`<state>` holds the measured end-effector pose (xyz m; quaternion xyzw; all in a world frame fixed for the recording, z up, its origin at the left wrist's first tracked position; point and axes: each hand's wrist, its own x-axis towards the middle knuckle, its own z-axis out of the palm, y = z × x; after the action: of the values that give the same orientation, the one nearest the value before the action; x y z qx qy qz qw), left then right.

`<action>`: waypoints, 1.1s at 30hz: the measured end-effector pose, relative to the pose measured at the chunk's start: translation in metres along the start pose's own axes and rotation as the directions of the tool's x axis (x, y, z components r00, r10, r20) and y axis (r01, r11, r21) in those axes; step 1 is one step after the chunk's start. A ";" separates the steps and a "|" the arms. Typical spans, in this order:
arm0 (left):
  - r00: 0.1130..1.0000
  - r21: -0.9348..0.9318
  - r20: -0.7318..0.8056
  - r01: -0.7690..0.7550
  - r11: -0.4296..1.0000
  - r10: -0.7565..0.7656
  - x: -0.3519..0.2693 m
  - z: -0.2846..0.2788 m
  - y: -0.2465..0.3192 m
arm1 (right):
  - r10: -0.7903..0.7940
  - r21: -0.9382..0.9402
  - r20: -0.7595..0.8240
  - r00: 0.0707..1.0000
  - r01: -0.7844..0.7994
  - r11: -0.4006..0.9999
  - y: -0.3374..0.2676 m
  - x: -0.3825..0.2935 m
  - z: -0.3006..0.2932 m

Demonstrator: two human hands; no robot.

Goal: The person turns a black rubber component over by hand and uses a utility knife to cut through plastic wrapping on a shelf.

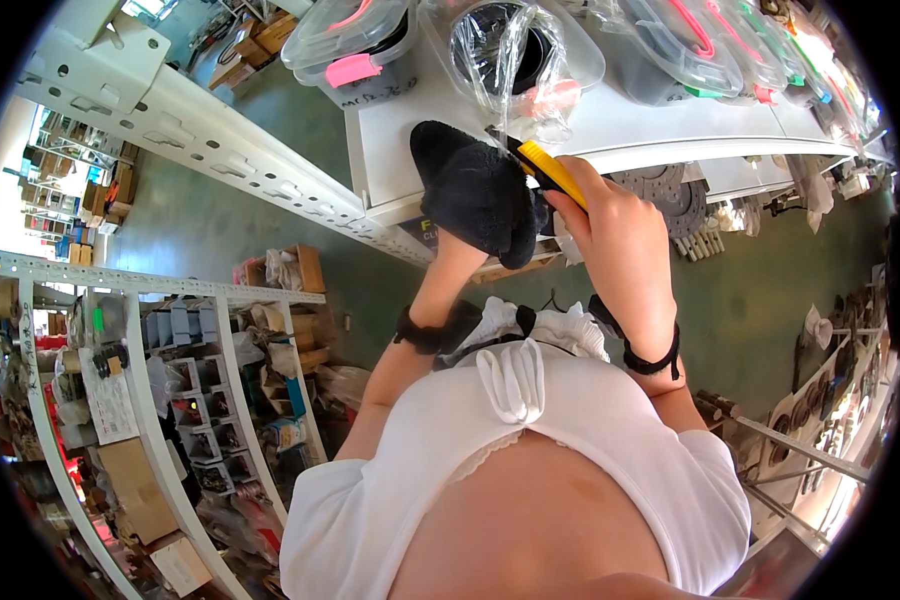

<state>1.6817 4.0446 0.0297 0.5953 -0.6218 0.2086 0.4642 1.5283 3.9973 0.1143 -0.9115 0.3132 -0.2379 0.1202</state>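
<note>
My right hand [621,244] is closed around a yellow and black utility knife [551,174], whose tip touches or lies just in front of clear plastic wrap [504,82]. That wrap covers a black round part [536,60] in an open clear plastic bin [589,56] on a white shelf. A bulky black cloth [472,187], perhaps a glove or a rag, covers my left hand [457,259], so its fingers are hidden. The cloth is just left of the knife, above the shelf's front edge.
Lidded clear bins with pink latches [352,69] and coloured handles line the white shelf [690,139]. A perforated white metal upright [262,180] runs at the left. Racks of boxes and parts [206,405] stand lower left; metal discs [679,199] are below the shelf at the right.
</note>
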 end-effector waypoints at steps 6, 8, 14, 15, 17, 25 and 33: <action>0.996 0.082 0.079 0.036 0.996 -0.042 0.009 -0.010 0.014 | -0.059 -0.081 -0.081 0.995 0.052 0.995 0.002 0.003 0.010; 0.999 -0.002 -0.011 0.033 0.999 -0.033 0.009 -0.011 0.015 | -0.057 -0.085 -0.090 0.994 0.050 0.995 0.001 0.003 0.010; 0.993 0.134 0.098 0.059 0.989 -0.072 0.009 -0.015 0.015 | 0.008 -0.020 -0.029 1.000 -0.009 1.000 -0.002 0.006 0.009; 0.987 0.170 0.144 0.039 0.985 -0.064 0.009 -0.017 0.015 | -0.018 -0.038 -0.048 0.999 0.016 0.999 -0.002 0.006 0.008; 0.980 0.202 0.193 0.013 0.979 -0.053 0.009 -0.016 0.016 | -0.041 -0.056 -0.068 0.997 0.037 0.998 -0.001 0.005 0.007; 0.982 0.290 0.172 0.019 0.957 -0.071 0.007 -0.016 0.019 | 0.047 0.142 0.034 0.998 -0.051 0.989 0.003 -0.005 0.002; 0.979 0.330 0.167 0.054 0.942 -0.115 -0.003 -0.012 0.013 | 0.099 0.245 -0.011 0.995 -0.093 0.965 0.013 -0.023 -0.007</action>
<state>1.6730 4.0585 0.0373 0.7063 -0.5930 0.2319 0.3095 1.5015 4.0011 0.1071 -0.8708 0.3267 -0.2791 0.2389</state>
